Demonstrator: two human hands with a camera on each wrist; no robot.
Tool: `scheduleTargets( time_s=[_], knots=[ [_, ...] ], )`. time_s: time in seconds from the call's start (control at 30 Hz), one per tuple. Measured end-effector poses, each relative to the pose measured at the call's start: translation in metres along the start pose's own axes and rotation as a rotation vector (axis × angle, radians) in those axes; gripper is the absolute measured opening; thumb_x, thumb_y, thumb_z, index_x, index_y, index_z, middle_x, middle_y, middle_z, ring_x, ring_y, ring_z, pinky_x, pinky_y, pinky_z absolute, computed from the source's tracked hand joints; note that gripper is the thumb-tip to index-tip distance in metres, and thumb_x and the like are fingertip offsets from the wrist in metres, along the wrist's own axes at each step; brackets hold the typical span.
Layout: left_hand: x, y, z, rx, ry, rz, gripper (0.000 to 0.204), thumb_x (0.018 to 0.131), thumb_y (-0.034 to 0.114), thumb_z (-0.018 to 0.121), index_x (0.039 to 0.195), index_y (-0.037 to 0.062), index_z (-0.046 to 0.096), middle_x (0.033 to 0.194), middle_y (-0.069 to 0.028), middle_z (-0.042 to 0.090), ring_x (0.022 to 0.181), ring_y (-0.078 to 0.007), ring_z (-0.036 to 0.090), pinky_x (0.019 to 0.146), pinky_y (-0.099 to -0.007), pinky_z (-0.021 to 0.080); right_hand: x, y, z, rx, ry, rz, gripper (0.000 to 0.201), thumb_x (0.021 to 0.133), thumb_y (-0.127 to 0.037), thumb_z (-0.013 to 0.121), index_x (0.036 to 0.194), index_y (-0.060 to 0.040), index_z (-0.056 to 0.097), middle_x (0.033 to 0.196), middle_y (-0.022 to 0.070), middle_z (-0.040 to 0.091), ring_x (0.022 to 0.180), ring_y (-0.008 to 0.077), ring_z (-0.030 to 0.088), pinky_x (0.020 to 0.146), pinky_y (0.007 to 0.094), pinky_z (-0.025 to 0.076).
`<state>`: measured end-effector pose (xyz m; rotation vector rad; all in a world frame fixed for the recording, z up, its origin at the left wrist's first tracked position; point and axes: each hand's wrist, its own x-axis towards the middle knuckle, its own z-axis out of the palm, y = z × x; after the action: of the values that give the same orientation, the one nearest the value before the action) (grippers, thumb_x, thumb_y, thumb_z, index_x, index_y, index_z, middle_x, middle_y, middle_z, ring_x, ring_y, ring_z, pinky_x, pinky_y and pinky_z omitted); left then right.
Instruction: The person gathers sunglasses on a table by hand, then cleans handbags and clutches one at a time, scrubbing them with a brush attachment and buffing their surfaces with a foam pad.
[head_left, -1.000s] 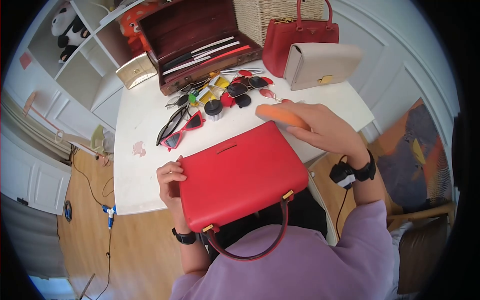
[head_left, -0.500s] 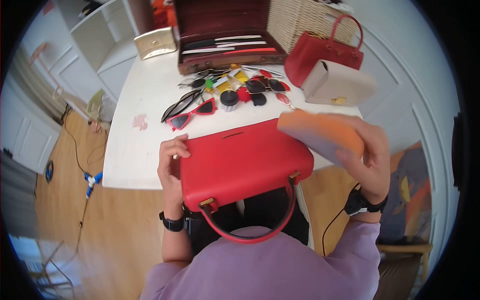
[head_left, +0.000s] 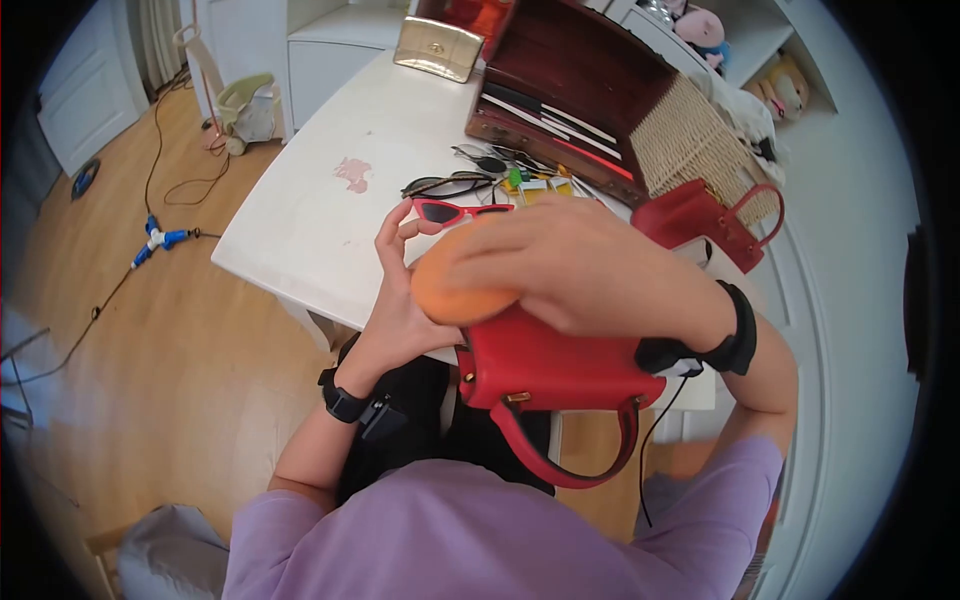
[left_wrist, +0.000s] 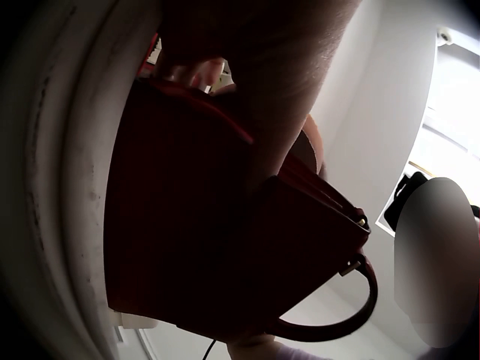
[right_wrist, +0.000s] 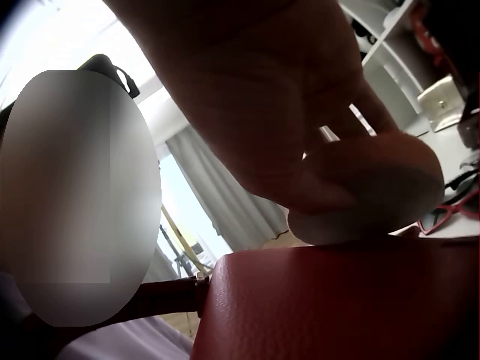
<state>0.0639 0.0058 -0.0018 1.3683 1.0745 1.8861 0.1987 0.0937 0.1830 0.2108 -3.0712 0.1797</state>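
A red handbag [head_left: 560, 360] is held between the person and the table, its curved handle hanging toward the body. My left hand [head_left: 395, 310] grips the bag's left end, with the thumb on the bag. My right hand [head_left: 590, 260] reaches across the bag and holds an oval orange sponge pad [head_left: 455, 280] between thumb and fingers. In the right wrist view the pad's greyish underside [right_wrist: 367, 210] lies right at the bag's top edge. The right hand and forearm hide much of the bag's upper side in the head view. Dark in the left wrist view, the handbag [left_wrist: 187, 202] fills the middle.
On the white table [head_left: 300, 230] lie red-framed sunglasses [head_left: 445, 213] and black sunglasses [head_left: 450, 186], close beyond the left hand. Behind stand an open brown case [head_left: 575, 60], a gold purse [head_left: 438, 50], a darker red handbag [head_left: 690, 215] and a wicker basket [head_left: 690, 125].
The right hand has carried the sponge pad from the bag's right end leftward to its left end, near the left hand. The bag has turned and moved right in view as the head turned.
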Motion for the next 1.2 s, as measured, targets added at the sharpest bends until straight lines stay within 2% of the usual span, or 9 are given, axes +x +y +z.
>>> scheduleTargets(
  time_s=[0.17, 0.23, 0.27, 0.33, 0.67, 0.83, 1.07, 1.13, 1.2],
  knots=[
    [0.000, 0.005, -0.001, 0.034, 0.008, 0.059, 0.131, 0.064, 0.014, 0.090, 0.151, 0.0114, -0.009, 0.143, -0.0174, 0.026, 0.120, -0.0278, 0.055, 0.101, -0.0402, 0.049, 0.043, -0.018, -0.009, -0.105, -0.346, -0.234, 0.034, 0.069, 0.002, 0.063, 0.099, -0.0107, 0.071, 0.103, 0.0038, 0.068, 0.101, 0.0229, 0.061, 0.090, 0.0396, 0.043],
    [0.003, 0.013, -0.005, 1.011, -0.017, 0.387, 0.135, 0.061, 0.017, 0.092, 0.151, 0.0099, -0.008, 0.146, -0.0193, 0.023, 0.132, -0.0309, 0.044, 0.105, -0.0418, 0.046, 0.053, -0.002, -0.003, 0.005, -0.350, -0.138, 0.036, 0.067, 0.007, 0.061, 0.097, -0.0111, 0.072, 0.098, 0.0031, 0.067, 0.098, 0.0246, 0.061, 0.089, 0.0378, 0.042],
    [0.002, 0.008, -0.004, 1.008, -0.009, 0.386, 0.135, 0.061, 0.017, 0.092, 0.151, 0.0099, -0.008, 0.146, -0.0193, 0.023, 0.132, -0.0309, 0.044, 0.105, -0.0418, 0.046, 0.053, 0.007, 0.002, 0.002, -0.357, -0.141, 0.036, 0.067, 0.007, 0.061, 0.097, -0.0111, 0.072, 0.098, 0.0031, 0.067, 0.098, 0.0246, 0.061, 0.089, 0.0378, 0.042],
    [0.001, -0.003, -0.002, -0.037, 0.023, -0.091, 0.139, 0.055, 0.022, 0.096, 0.152, 0.0087, -0.004, 0.148, -0.0190, 0.021, 0.141, -0.0327, 0.028, 0.110, -0.0452, 0.040, 0.048, 0.024, 0.011, 0.088, -0.335, 0.024, 0.042, 0.065, 0.009, 0.061, 0.101, -0.0100, 0.071, 0.104, 0.0047, 0.068, 0.101, 0.0275, 0.061, 0.089, 0.0388, 0.044],
    [0.003, 0.018, 0.001, -0.204, 0.044, -0.243, 0.137, 0.057, 0.024, 0.096, 0.153, 0.0120, 0.000, 0.155, -0.0183, 0.011, 0.138, -0.0296, 0.037, 0.107, -0.0432, 0.044, 0.015, 0.066, 0.023, 0.360, -0.400, 0.400, 0.061, 0.075, -0.002, 0.058, 0.136, -0.0081, 0.055, 0.113, 0.0145, 0.067, 0.101, 0.0265, 0.065, 0.088, 0.0358, 0.050],
    [0.004, -0.007, -0.011, 0.286, -0.158, 0.140, 0.067, 0.068, 0.011, 0.084, 0.130, 0.0090, 0.058, 0.142, -0.0131, 0.043, 0.125, -0.0256, 0.052, 0.097, -0.0361, 0.049, -0.025, 0.091, 0.015, 0.465, -0.474, 0.546, 0.058, 0.071, -0.010, 0.060, 0.129, -0.0098, 0.060, 0.100, 0.0124, 0.070, 0.089, 0.0250, 0.067, 0.081, 0.0347, 0.052],
    [0.004, -0.014, -0.008, 0.066, -0.112, -0.077, 0.032, 0.081, 0.007, 0.067, 0.112, 0.0027, 0.066, 0.119, -0.0093, 0.059, 0.111, -0.0192, 0.057, 0.093, -0.0318, 0.046, -0.074, 0.046, -0.027, 0.276, -0.725, 0.651, 0.063, 0.067, -0.016, 0.062, 0.129, -0.0054, 0.061, 0.092, 0.0171, 0.071, 0.079, 0.0313, 0.068, 0.076, 0.0341, 0.054],
    [0.004, -0.018, -0.009, 0.101, -0.122, -0.040, 0.043, 0.077, 0.001, 0.065, 0.119, -0.0002, 0.059, 0.116, -0.0096, 0.059, 0.108, -0.0190, 0.058, 0.093, -0.0287, 0.047, -0.069, 0.018, -0.045, 0.210, -0.684, 0.618, 0.060, 0.071, -0.018, 0.066, 0.130, -0.0056, 0.060, 0.096, 0.0196, 0.070, 0.081, 0.0353, 0.067, 0.075, 0.0368, 0.054],
    [0.003, -0.014, -0.008, 0.121, -0.122, -0.042, 0.042, 0.077, 0.000, 0.064, 0.118, -0.0006, 0.059, 0.115, -0.0092, 0.058, 0.107, -0.0186, 0.058, 0.093, -0.0284, 0.047, -0.070, 0.002, -0.053, 0.323, -0.203, 0.475, 0.058, 0.079, -0.019, 0.069, 0.133, -0.0040, 0.057, 0.103, 0.0195, 0.070, 0.088, 0.0319, 0.069, 0.081, 0.0361, 0.053]
  ],
)
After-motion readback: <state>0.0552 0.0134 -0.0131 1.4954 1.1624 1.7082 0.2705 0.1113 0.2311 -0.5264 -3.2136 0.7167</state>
